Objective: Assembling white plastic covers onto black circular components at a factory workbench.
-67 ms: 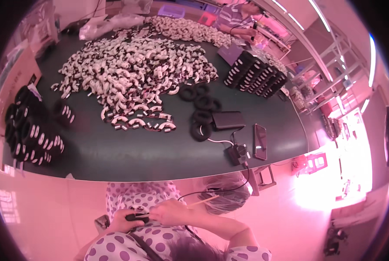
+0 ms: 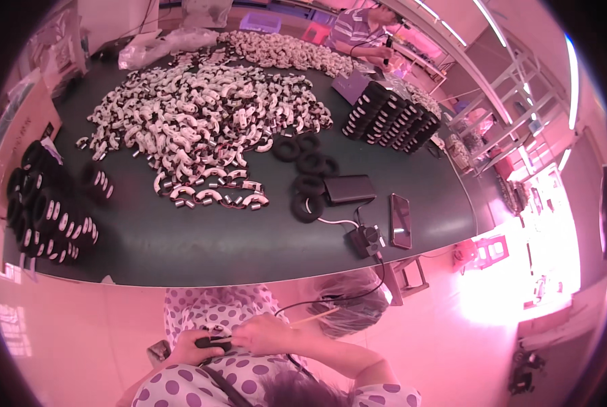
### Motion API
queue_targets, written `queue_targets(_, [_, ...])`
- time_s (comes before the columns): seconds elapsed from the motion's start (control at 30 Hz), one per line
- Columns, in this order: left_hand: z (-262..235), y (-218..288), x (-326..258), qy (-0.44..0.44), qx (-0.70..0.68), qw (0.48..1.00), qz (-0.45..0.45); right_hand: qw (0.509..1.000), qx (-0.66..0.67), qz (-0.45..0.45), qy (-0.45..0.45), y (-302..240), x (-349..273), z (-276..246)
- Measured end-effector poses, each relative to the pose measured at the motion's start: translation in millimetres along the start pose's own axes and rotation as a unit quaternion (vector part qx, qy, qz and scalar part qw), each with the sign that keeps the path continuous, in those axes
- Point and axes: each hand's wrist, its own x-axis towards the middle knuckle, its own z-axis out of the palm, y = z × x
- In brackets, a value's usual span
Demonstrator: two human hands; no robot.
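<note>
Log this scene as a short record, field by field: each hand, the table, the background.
Left hand: holds a black piece
Right hand: holds a thin stick
Table middle: heap of pale curved parts
Table left: stacked black rings
Table right: phone, dark flat case
Background: another person in a striped top

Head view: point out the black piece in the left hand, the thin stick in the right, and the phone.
Black piece (image 2: 212,343): head view, exposed dark side.
Thin stick (image 2: 315,317): head view, protruding shaft.
Phone (image 2: 400,221): head view, upward face.
</note>
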Motion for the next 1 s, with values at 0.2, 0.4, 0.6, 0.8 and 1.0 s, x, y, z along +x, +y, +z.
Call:
queue_targets(0.2, [2.8,6.9,-4.3,-0.006,-0.024,1.000,0.007,0.996,0.072,0.038,0.040,-7.9,-8.2,8.6])
queue_targets(0.4, [5.6,7.8,-5.7,-0.006,-0.030,0.999,0.029,0.996,0.061,0.021,0.065,-9.0,-11.5,11.9])
queue_targets(0.6, [6.7,6.8,-7.6,0.017,-0.046,0.999,0.009,0.995,0.069,0.021,0.067,-11.9,-10.2,11.2])
queue_targets(0.8, [5.4,4.9,-3.3,0.005,-0.011,1.000,0.008,0.995,0.071,0.028,0.064,-6.8,-11.7,11.5])
queue_targets(1.0, [6.2,2.0,1.0,-0.004,-0.011,1.000,0.023,0.995,0.061,0.034,0.068,-0.3,-12.0,15.8])
